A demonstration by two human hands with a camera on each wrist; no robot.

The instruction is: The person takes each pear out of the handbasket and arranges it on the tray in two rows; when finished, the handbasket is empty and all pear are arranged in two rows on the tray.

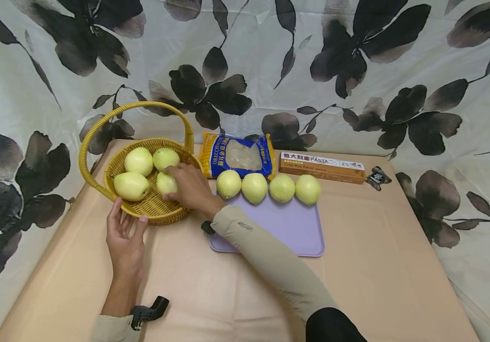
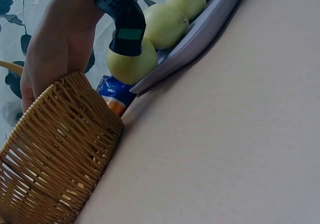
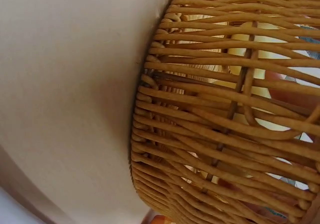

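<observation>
A yellow wicker basket [image 1: 168, 217] with a tall arched handle holds several pale yellow-green round fruits [image 1: 131, 186]. My right hand [image 1: 191, 185] reaches over the basket's right rim and grips one fruit [image 1: 165, 183] inside it, fingers and thumb around it. My left hand [image 1: 126, 242] is at the front left of the basket, fingers fairly straight, fingertips at the outer wall. In the left wrist view the right hand [image 2: 65, 39] dips behind the basket wall [image 2: 65, 134]. In the right wrist view the woven side [image 3: 215, 99] covers most of the right hand.
Right of the basket lies a lilac tray [image 1: 305, 237] with a row of several similar fruits [image 1: 254, 188] along its back edge. Behind stand a blue and yellow pasta bag [image 1: 238, 156], a brown pasta box [image 1: 322, 167] and a small black packet [image 1: 378, 178]. A floral cloth hangs behind the table.
</observation>
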